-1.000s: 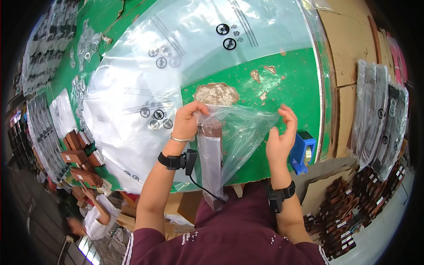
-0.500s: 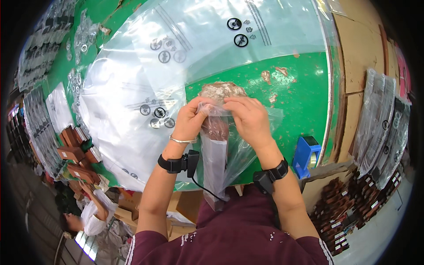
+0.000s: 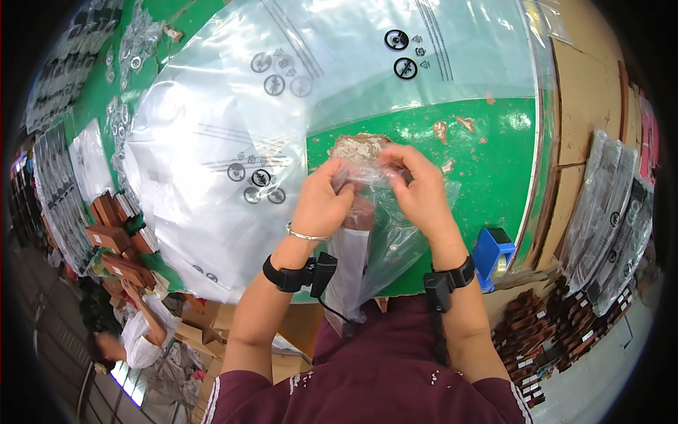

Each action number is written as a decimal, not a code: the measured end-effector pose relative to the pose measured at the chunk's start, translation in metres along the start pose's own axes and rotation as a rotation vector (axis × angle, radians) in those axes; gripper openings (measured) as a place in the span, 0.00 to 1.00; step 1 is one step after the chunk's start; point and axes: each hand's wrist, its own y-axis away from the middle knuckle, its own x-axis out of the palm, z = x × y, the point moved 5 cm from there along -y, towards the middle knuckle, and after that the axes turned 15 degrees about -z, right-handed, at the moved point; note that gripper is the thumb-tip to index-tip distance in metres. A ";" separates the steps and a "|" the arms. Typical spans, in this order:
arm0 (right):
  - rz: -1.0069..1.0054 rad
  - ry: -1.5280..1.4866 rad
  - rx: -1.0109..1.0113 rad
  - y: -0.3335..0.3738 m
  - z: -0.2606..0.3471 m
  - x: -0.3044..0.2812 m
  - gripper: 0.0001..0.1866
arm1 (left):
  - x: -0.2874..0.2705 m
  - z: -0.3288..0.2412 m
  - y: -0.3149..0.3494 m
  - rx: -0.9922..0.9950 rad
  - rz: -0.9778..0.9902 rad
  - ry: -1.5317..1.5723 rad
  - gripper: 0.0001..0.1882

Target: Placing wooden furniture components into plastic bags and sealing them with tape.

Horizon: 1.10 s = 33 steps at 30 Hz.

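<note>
A long brown piece with a white wrap around it (image 3: 349,249) lies inside a clear plastic bag (image 3: 388,237), pointing toward my body over the table's near edge. Both hands are at the far end of this bag. My left hand (image 3: 323,200) pinches the plastic there, thumb and fingers pressed together. My right hand (image 3: 418,185) is curled around the bag's edge a little to the right, thumb and fingertips closed on the film. Just beyond my fingers the green table (image 3: 487,166) shows a worn, bare patch (image 3: 360,147).
Large printed plastic sheets (image 3: 212,141) cover the table's left and far parts. A blue tape dispenser (image 3: 492,258) stands at the near right edge. Cardboard (image 3: 586,106) and bagged pieces (image 3: 607,219) lie farther right. Brown blocks (image 3: 116,240) are stacked left, near another person (image 3: 145,328).
My hands have shifted slightly right in the picture, along with the whole scene. My right hand's fingers have curled in more, and the bag's far edge is bunched between my hands.
</note>
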 end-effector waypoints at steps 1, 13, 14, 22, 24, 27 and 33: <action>0.017 -0.022 0.123 -0.001 -0.001 0.000 0.17 | -0.001 0.004 -0.001 -0.023 -0.075 0.089 0.09; 0.041 0.381 -0.318 0.022 -0.002 0.013 0.13 | -0.006 0.016 -0.001 0.193 -0.169 0.174 0.06; 0.042 0.383 -0.317 0.023 -0.003 0.015 0.13 | -0.007 0.014 0.001 0.266 -0.190 0.208 0.07; -0.080 0.005 0.143 0.016 -0.015 0.004 0.15 | -0.001 0.010 0.003 0.213 -0.205 0.218 0.08; -0.054 0.117 -0.008 0.016 -0.012 0.003 0.16 | 0.000 0.009 0.002 0.244 -0.222 0.222 0.08; 0.070 0.280 -0.237 0.013 0.009 -0.003 0.16 | -0.001 0.004 0.005 0.297 -0.305 0.185 0.08; 0.239 0.026 0.108 0.004 0.020 -0.010 0.19 | -0.002 -0.005 0.009 0.357 -0.335 0.111 0.07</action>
